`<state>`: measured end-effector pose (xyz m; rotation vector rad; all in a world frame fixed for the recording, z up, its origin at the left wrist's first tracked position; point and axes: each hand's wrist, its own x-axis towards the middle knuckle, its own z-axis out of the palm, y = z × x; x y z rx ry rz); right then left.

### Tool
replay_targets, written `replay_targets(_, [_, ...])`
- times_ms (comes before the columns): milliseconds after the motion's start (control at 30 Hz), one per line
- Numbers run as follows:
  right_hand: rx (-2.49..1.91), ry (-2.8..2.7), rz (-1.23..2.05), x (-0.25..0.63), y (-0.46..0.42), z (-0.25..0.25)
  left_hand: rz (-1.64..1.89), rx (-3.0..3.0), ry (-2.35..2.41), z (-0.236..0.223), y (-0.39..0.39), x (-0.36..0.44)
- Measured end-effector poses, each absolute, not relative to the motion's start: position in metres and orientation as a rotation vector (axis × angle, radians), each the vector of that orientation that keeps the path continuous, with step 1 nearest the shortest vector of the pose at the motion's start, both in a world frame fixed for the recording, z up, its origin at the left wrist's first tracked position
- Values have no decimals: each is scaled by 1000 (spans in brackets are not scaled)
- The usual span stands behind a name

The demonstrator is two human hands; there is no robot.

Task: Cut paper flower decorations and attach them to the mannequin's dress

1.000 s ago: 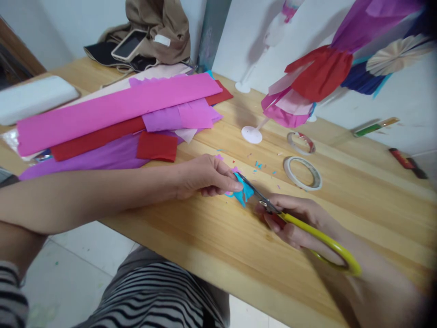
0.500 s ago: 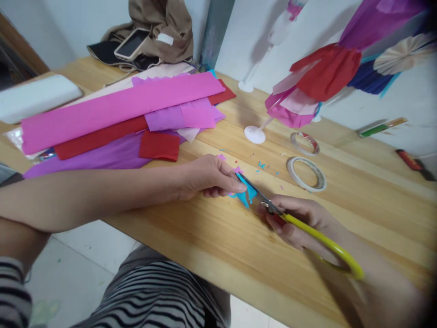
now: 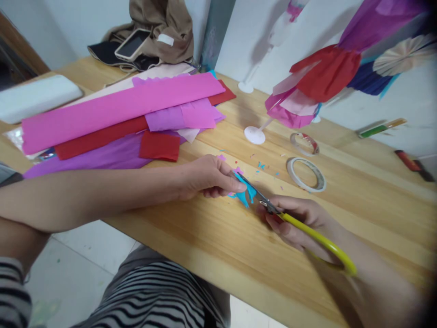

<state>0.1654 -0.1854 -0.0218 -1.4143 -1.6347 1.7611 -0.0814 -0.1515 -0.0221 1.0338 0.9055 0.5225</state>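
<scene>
Watching remotely through the head view, I have the left hand (image 3: 213, 177) pinching a blue piece (image 3: 243, 197) and the right hand (image 3: 303, 219) gripping scissors (image 3: 290, 219), blades against that piece. Scraps (image 3: 261, 166) dot the worktop (image 3: 205, 241) just beyond the left hand; a tape roll (image 3: 321, 182) lies beyond the right.

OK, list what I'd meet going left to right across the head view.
White case, phone, folded red paper, left hand, blue paper piece, right hand, red-and-black stick. Left out: yellow-handled scissors, overlapping the right hand.
</scene>
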Motion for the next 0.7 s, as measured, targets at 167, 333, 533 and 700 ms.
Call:
replay_targets(167, [-1410,-1644,1749,168,-185,-26,534,1026,887,-26,-151,-82])
replay_targets(333, [-1390,-1654,1765,170,-184,-27,547,1043,868,-26,-152,-83])
replay_targets(533, [-1390,-1654,1760,169,-185,-27,526,1050,874,-24,-150,-83])
replay_targets(700, [-1358,-1678,1755,168,-184,-26,531,1033,889,-24,-151,-82])
